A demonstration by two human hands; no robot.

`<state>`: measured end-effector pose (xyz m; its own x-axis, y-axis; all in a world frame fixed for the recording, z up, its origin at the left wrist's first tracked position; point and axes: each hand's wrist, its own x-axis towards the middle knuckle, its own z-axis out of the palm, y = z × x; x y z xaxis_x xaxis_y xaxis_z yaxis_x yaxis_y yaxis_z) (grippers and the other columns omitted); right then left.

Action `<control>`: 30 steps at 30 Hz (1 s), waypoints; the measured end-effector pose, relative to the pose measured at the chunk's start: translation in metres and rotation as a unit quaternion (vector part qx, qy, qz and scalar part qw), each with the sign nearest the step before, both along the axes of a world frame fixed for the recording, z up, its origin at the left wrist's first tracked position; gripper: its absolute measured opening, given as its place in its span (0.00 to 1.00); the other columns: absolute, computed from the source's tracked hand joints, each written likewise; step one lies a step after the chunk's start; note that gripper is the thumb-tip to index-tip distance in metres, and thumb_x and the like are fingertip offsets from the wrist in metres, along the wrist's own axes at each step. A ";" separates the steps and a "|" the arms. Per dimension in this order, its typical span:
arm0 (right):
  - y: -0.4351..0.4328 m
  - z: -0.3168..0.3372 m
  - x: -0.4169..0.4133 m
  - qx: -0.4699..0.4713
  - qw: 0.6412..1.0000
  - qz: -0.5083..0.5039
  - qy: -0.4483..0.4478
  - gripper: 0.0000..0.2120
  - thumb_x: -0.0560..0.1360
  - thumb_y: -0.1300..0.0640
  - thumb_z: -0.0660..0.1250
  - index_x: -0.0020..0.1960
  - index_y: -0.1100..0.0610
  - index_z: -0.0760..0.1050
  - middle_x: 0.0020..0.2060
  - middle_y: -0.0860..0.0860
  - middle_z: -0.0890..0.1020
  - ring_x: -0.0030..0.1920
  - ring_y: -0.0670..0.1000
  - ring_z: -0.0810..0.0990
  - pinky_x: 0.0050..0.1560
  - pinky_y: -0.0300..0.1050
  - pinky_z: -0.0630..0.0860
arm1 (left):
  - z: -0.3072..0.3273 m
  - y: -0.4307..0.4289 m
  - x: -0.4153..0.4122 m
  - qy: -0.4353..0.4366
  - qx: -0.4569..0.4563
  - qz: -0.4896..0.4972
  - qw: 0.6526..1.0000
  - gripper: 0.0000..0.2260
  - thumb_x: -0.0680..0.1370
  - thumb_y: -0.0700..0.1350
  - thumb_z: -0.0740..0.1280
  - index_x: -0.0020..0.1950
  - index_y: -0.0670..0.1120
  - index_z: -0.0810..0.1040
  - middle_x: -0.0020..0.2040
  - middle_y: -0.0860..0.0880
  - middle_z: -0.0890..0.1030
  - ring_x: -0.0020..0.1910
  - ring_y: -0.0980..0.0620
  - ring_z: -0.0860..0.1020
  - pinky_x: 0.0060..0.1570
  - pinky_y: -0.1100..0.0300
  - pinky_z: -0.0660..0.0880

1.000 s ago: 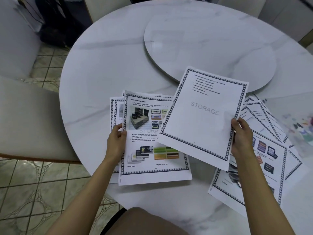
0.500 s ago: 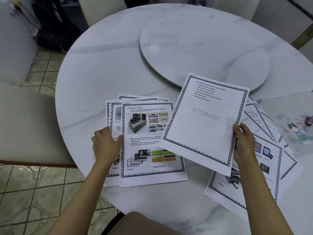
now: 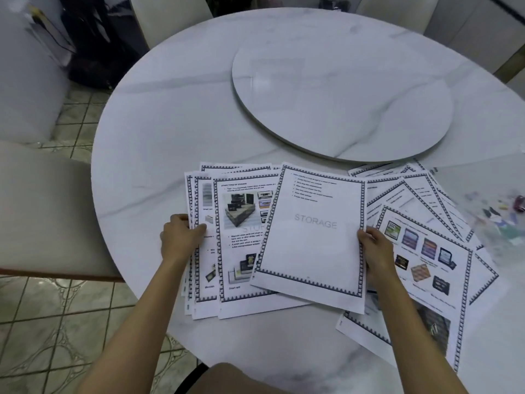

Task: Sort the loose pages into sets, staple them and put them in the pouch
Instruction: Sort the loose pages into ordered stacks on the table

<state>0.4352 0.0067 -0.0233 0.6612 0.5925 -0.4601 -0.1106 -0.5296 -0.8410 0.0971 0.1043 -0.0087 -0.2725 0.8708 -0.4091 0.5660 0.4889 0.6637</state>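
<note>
Right hand (image 3: 375, 253) pinching STORAGE page (image 3: 312, 245), left hand (image 3: 180, 237) gripping left stack (image 3: 241, 240)

- Both bare forearms are stretched forward from the bottom of the view, the left forearm (image 3: 136, 322) angled up to the right, the right forearm (image 3: 412, 331) angled up to the left.
- The left hand (image 3: 181, 237) is seen back-up, with the fingers curled at the left edge of a pile of pages (image 3: 241, 245) and the thumb laid on top.
- The right hand (image 3: 376, 251) is closed on the right edge of a single page (image 3: 312, 237), with the thumb pressed on its upper face.
</note>
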 end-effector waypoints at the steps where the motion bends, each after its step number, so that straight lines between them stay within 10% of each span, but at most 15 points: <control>1: 0.001 0.001 -0.002 0.000 1.000 0.009 -0.008 0.10 0.78 0.57 0.63 0.56 0.60 0.75 0.51 0.57 0.79 0.48 0.55 0.78 0.52 0.52 0.77 | 0.000 -0.001 0.003 0.001 0.007 -0.004 1.000 0.21 0.73 0.45 0.70 0.63 0.39 0.70 0.58 0.41 0.78 0.58 0.41 0.75 0.57 0.46 0.74; 12: 0.005 0.006 -0.005 0.024 0.998 0.028 -0.052 0.08 0.79 0.58 0.61 0.56 0.58 0.72 0.49 0.54 0.75 0.48 0.53 0.73 0.44 0.40 0.70 | 0.008 0.005 0.002 -0.008 0.093 -0.006 0.996 0.10 0.78 0.40 0.64 0.58 0.40 0.75 0.52 0.44 0.79 0.46 0.51 0.73 0.44 0.63 0.67; 23: 0.001 0.023 0.003 0.066 0.996 0.010 -0.066 0.12 0.78 0.55 0.63 0.60 0.58 0.73 0.55 0.54 0.79 0.52 0.54 0.77 0.56 0.52 0.74 | 0.002 -0.012 0.021 0.162 0.115 -0.146 0.969 0.20 0.77 0.58 0.62 0.62 0.47 0.70 0.54 0.49 0.79 0.56 0.46 0.76 0.54 0.49 0.65; 30: -0.012 0.055 0.025 0.111 0.990 -0.070 -0.058 0.08 0.78 0.59 0.62 0.44 0.48 0.75 0.31 0.39 0.83 0.33 0.37 0.80 0.36 0.30 0.77 | -0.006 -0.014 0.050 0.320 0.094 -0.249 0.909 0.29 0.76 0.61 0.61 0.69 0.43 0.61 0.61 0.45 0.73 0.60 0.46 0.71 0.55 0.50 0.65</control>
